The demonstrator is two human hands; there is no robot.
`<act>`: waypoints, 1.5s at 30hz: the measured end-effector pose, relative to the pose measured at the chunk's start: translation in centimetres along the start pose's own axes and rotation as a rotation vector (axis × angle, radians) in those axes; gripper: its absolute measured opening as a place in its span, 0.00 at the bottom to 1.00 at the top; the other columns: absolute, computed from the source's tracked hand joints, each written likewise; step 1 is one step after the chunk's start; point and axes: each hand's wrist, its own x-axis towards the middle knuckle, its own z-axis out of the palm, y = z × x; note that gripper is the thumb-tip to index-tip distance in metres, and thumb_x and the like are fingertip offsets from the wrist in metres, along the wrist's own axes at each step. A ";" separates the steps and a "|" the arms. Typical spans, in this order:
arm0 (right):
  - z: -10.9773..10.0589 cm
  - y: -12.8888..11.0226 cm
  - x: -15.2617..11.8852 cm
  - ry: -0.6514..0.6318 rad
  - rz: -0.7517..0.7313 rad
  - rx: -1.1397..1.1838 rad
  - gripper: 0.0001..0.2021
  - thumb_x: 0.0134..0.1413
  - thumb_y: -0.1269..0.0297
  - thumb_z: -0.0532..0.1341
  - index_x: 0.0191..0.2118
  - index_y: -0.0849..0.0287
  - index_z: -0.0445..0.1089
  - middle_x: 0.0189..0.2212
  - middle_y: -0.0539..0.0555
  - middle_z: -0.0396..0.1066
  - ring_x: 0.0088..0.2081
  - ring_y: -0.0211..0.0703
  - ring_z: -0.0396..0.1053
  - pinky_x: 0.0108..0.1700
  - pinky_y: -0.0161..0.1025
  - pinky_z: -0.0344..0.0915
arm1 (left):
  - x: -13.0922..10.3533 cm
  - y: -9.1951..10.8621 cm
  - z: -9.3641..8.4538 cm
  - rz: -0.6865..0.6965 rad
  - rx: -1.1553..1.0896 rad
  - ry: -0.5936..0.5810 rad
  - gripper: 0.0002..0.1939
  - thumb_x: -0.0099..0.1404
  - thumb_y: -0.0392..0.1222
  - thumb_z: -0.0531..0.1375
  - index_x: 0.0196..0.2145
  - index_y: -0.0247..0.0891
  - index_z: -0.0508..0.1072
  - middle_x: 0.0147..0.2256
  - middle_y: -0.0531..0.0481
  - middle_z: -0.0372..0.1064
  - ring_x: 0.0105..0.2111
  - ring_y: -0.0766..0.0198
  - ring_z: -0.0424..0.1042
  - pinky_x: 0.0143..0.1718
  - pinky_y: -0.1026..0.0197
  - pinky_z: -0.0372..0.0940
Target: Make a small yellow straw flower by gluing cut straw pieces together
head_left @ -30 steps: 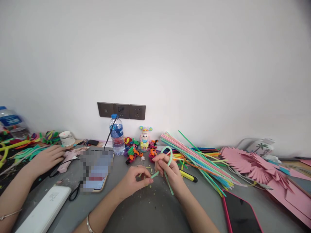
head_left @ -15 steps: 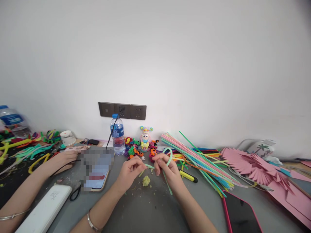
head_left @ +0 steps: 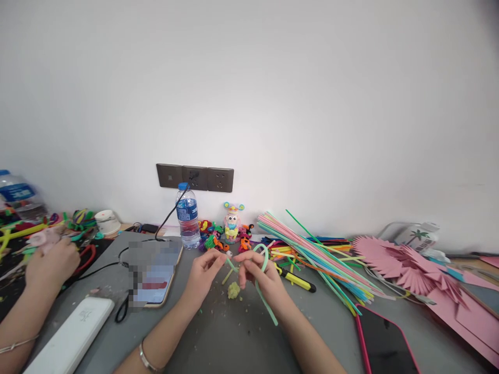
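Between my hands is a pale green pipe cleaner (head_left: 266, 305), curled into a loop over my right hand with its loose tail hanging toward the table. My left hand (head_left: 205, 272) pinches one end between thumb and fingertips. My right hand (head_left: 260, 274) grips it a little further along, inside the loop. Below my fingers lies a crumbly yellow-green clump (head_left: 233, 291), with a short yellow-green piece (head_left: 227, 276) beside it and small scraps around. Just right of my right hand rests a yellow and black utility knife (head_left: 298, 280).
Behind stand a water bottle (head_left: 187, 218) and a small figurine (head_left: 232, 223). A bundle of coloured pipe cleaners (head_left: 312, 252) lies right, before a pink-framed phone (head_left: 385, 340). At left are another phone (head_left: 159, 275), a white power bank (head_left: 72, 335) and a co-worker's hand (head_left: 54, 265).
My hands have shifted slightly, and the loop with its hanging tail has turned a little to the left. The co-worker's hand has moved left, away from the phone.
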 end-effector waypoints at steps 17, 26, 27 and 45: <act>-0.9 -1.8 -0.5 -0.098 -0.013 -0.037 0.13 0.60 0.57 0.58 0.37 0.61 0.73 0.12 0.40 0.48 0.16 0.31 0.42 0.22 0.35 0.40 | -1.9 1.0 0.9 -0.393 -0.021 -0.635 0.10 0.56 0.45 0.64 0.27 0.34 0.75 0.22 0.51 0.73 0.14 0.71 0.65 0.15 0.69 0.54; -0.6 -1.6 -0.4 -0.062 -0.037 -0.050 0.13 0.60 0.56 0.58 0.38 0.60 0.73 0.14 0.42 0.50 0.18 0.33 0.45 0.24 0.35 0.46 | -2.1 1.1 1.1 -0.366 -0.048 -0.625 0.16 0.57 0.50 0.64 0.25 0.35 0.68 0.21 0.51 0.70 0.14 0.71 0.64 0.16 0.69 0.53; -0.8 -1.5 -0.3 -0.023 -0.046 -0.055 0.12 0.60 0.56 0.58 0.38 0.60 0.72 0.15 0.42 0.52 0.18 0.33 0.47 0.24 0.35 0.47 | -1.9 1.2 1.1 -0.345 -0.050 -0.585 0.16 0.56 0.51 0.64 0.24 0.35 0.67 0.20 0.52 0.69 0.14 0.72 0.62 0.17 0.68 0.54; -0.7 -0.2 0.1 -0.019 0.000 -0.064 0.13 0.59 0.56 0.61 0.43 0.56 0.75 0.37 0.57 0.76 0.31 0.41 0.68 0.37 0.40 0.65 | -0.1 0.6 0.0 -0.245 -0.522 0.064 0.17 0.53 0.49 0.69 0.23 0.36 0.67 0.21 0.58 0.57 0.21 0.73 0.52 0.20 0.70 0.49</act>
